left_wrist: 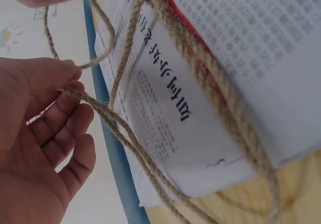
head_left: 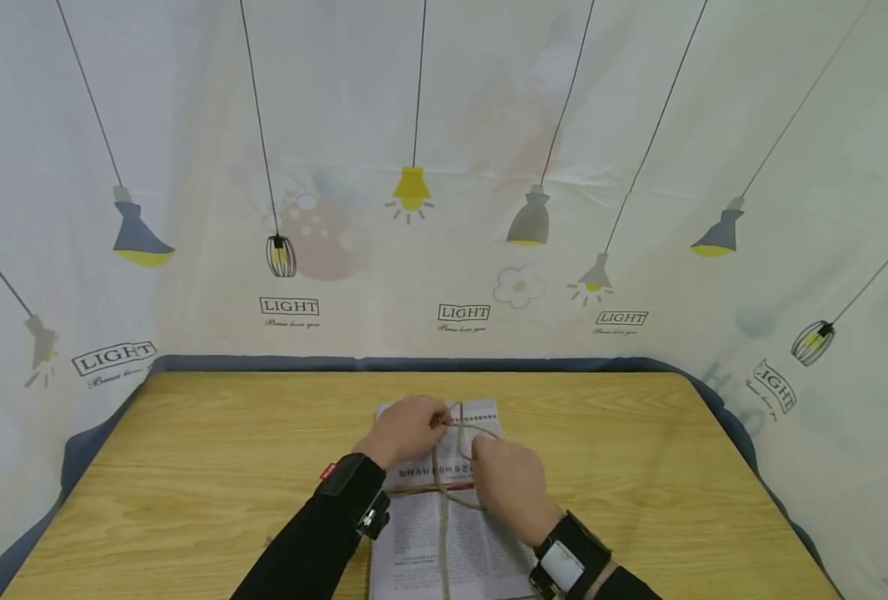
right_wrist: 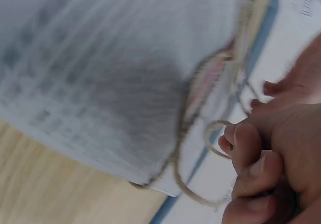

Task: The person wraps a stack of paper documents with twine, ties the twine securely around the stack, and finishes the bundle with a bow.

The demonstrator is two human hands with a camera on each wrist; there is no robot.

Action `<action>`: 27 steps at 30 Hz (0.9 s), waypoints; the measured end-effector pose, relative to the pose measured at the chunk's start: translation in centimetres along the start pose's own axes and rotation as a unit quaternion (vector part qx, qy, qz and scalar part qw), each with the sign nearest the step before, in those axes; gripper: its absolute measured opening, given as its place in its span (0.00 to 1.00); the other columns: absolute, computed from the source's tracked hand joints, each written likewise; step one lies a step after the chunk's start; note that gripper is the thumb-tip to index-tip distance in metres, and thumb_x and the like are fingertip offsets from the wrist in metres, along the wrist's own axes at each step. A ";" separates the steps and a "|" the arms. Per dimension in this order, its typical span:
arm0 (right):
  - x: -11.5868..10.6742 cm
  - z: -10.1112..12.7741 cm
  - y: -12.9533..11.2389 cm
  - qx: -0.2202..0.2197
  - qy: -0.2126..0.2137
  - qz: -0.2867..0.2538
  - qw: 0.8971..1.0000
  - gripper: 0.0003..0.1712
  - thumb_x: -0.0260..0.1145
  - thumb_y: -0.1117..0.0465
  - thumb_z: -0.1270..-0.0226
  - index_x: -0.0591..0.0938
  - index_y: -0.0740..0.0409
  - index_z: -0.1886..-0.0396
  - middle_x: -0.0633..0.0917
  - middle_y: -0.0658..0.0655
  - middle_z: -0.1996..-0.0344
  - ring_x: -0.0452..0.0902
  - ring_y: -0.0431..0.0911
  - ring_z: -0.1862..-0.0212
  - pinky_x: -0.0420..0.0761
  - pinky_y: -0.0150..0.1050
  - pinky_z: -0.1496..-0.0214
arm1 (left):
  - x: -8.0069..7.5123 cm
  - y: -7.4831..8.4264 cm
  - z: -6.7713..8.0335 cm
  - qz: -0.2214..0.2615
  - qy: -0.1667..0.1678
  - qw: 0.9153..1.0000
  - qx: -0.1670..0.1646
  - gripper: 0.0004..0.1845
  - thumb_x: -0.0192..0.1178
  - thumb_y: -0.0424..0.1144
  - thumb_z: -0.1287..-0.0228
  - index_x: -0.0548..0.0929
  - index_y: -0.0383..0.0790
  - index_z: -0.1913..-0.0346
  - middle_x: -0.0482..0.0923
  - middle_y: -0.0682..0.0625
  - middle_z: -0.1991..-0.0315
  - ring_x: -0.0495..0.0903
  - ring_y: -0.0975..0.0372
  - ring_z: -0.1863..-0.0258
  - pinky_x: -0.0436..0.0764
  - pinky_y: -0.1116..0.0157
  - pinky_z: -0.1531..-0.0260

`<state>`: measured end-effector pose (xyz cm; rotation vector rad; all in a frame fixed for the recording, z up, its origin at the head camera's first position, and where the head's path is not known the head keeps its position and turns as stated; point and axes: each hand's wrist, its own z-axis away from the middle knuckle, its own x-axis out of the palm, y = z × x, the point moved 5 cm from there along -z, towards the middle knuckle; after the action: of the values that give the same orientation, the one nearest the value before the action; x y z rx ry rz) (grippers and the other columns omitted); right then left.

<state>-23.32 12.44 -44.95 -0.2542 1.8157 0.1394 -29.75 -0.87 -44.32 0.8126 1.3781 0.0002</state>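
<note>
A stack of printed newspapers (head_left: 414, 546) lies on the table, wrapped crosswise with brown twine (head_left: 444, 533). Over its far half, my left hand (head_left: 408, 429) pinches a strand of the twine between thumb and forefinger; the left wrist view shows this hand (left_wrist: 42, 118) with the other fingers loosely bent. My right hand (head_left: 510, 483) is at the stack's right side, fingers curled round another length of twine. A loop of twine (right_wrist: 213, 133) rises by its fingertips in the right wrist view. Along the crossing twine runs a red strip (left_wrist: 173, 8).
The wooden table (head_left: 226, 467) extends on both sides of the stack, with a blue-grey edge (head_left: 489, 364) along its back. Behind it hangs a pale cloth (head_left: 369, 108) printed with lamps. Each wrist wears a black band (head_left: 354, 483) with a small device.
</note>
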 end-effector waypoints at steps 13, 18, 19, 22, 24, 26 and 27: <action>-4.0 1.9 2.3 -0.018 -0.064 -0.188 0.980 0.01 0.68 0.57 0.35 0.84 0.46 0.67 0.70 0.40 0.89 0.59 0.33 0.87 0.57 0.29 0.83 | -0.2 -1.2 0.8 -0.016 0.008 1.000 -0.001 0.10 0.57 0.34 0.31 0.85 0.40 0.52 0.80 0.45 0.56 0.78 0.53 0.57 0.77 0.55 0.55; -4.0 2.5 3.3 -0.027 -0.093 -0.240 0.966 0.02 0.67 0.56 0.34 0.85 0.43 0.63 0.69 0.40 0.89 0.59 0.33 0.87 0.57 0.28 0.82 | -0.8 -2.4 1.3 -0.014 0.024 0.999 -0.022 0.11 0.55 0.30 0.32 0.86 0.42 0.54 0.81 0.46 0.57 0.78 0.56 0.60 0.78 0.56 0.55; -4.0 2.5 3.6 -0.027 -0.094 -0.248 0.964 0.02 0.67 0.55 0.34 0.84 0.42 0.63 0.69 0.40 0.89 0.59 0.33 0.86 0.57 0.28 0.82 | -1.0 -2.8 1.4 -0.014 0.026 0.999 -0.032 0.11 0.56 0.30 0.33 0.85 0.42 0.54 0.81 0.47 0.57 0.79 0.57 0.59 0.78 0.56 0.54; -4.0 2.6 4.5 -0.017 -0.094 -0.260 0.961 0.03 0.67 0.55 0.34 0.84 0.40 0.63 0.68 0.40 0.90 0.58 0.33 0.87 0.57 0.28 0.81 | -1.9 -4.2 2.3 -0.006 0.030 0.998 -0.058 0.12 0.54 0.28 0.32 0.84 0.42 0.52 0.82 0.47 0.53 0.80 0.56 0.52 0.78 0.55 0.49; -3.9 2.6 5.0 -0.009 -0.095 -0.269 0.958 0.03 0.66 0.55 0.33 0.84 0.39 0.62 0.69 0.40 0.90 0.58 0.33 0.87 0.58 0.28 0.81 | -2.4 -5.3 3.0 -0.004 0.028 0.997 -0.074 0.13 0.53 0.28 0.32 0.83 0.41 0.50 0.82 0.47 0.52 0.80 0.55 0.50 0.78 0.55 0.48; -3.8 2.6 5.4 -0.003 -0.098 -0.277 0.956 0.03 0.66 0.54 0.33 0.84 0.38 0.62 0.69 0.41 0.90 0.59 0.33 0.87 0.59 0.28 0.81 | -2.9 -6.4 3.8 -0.006 0.026 0.996 -0.085 0.13 0.52 0.28 0.32 0.82 0.41 0.50 0.82 0.46 0.51 0.80 0.55 0.50 0.78 0.54 0.48; -3.8 2.6 5.6 0.000 -0.100 -0.280 0.955 0.03 0.66 0.54 0.32 0.83 0.37 0.62 0.69 0.41 0.90 0.59 0.33 0.87 0.60 0.28 0.81 | -3.2 -6.9 4.3 -0.008 0.025 0.996 -0.088 0.13 0.52 0.28 0.31 0.82 0.41 0.50 0.82 0.46 0.52 0.80 0.55 0.51 0.78 0.54 0.49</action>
<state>-21.36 18.80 -42.18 -0.7181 1.4804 -0.2277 -29.94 -9.53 -45.23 0.6575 1.4094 0.1285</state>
